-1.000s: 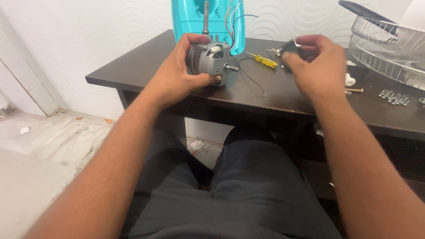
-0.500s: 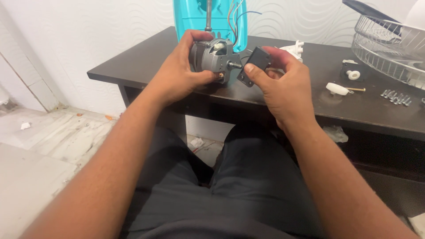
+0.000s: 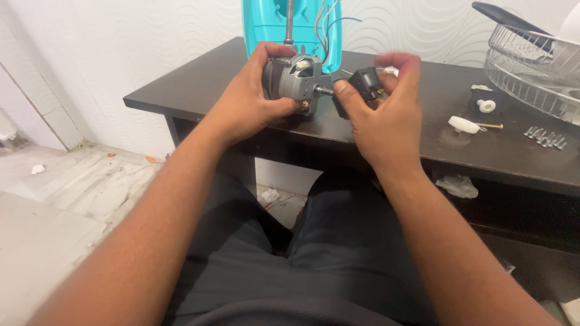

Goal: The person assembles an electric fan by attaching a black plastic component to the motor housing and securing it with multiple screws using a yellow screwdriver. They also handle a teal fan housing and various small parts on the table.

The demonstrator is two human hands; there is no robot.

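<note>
Over dark table (image 3: 423, 130), left hand (image 3: 248, 99) grips motor (image 3: 296, 75), right hand (image 3: 383, 118) black part (image 3: 364, 81).

On the dark worktop (image 3: 199, 81) a wire fan guard (image 3: 531, 66) sits at the far right. Near it lie a white knob (image 3: 463, 124), a row of small screws (image 3: 545, 136) and a white cap (image 3: 486, 105). A turquoise housing (image 3: 266, 24) stands behind.
</note>
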